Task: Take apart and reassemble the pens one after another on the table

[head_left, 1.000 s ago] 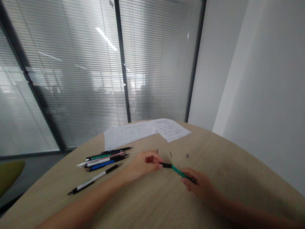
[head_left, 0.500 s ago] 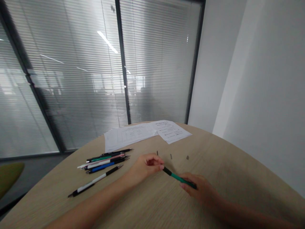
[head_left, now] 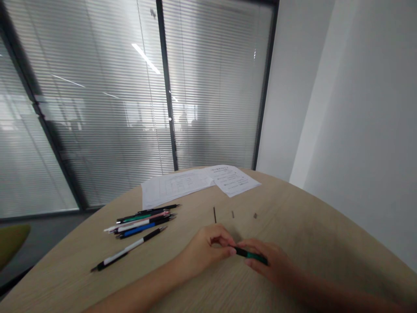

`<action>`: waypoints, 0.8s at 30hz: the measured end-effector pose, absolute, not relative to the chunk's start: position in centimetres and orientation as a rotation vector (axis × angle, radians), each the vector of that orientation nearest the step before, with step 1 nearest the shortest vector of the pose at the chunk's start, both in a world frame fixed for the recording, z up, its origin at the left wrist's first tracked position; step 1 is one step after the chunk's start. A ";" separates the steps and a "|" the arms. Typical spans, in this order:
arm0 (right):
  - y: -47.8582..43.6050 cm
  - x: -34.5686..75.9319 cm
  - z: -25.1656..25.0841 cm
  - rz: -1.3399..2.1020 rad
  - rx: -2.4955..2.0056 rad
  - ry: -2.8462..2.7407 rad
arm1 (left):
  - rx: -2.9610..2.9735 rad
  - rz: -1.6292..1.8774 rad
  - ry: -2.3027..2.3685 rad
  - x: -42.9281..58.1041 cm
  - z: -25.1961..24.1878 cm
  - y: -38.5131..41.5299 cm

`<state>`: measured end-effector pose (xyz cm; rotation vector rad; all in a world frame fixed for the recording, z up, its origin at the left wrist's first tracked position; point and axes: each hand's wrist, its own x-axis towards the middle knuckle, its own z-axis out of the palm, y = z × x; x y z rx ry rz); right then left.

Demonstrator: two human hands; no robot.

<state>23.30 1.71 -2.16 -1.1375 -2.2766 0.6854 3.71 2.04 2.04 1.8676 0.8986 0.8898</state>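
A green pen [head_left: 257, 256] with a black grip is held low over the table between my hands. My right hand [head_left: 272, 261] has its fingers wrapped round the green barrel. At the other end, my left hand [head_left: 211, 248] pinches the tip of the black grip between thumb and fingers; the tip itself is hidden. Beyond my hands lie a thin dark rod [head_left: 214, 214] like a pen refill, a small grey piece [head_left: 233, 214] that could be a spring, and a tiny metallic piece [head_left: 255, 215], too small to make out.
On the left, several pens [head_left: 143, 221] lie in a bunch, with a white and black pen [head_left: 128, 249] apart in front of them. Printed papers [head_left: 237, 180] overlap at the far edge of the round wooden table [head_left: 309, 226]. Behind stands a glass partition with blinds [head_left: 215, 87].
Both hands have come closer together along the pen. My left hand has moved right and nearer to me, uncovering more of the thin dark rod, and less of the pen shows.
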 end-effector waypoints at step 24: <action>2.9 23.1 -2.7 0.922 -1.140 -1.889 | 2.831 0.505 1.424 -0.2 1.3 5.7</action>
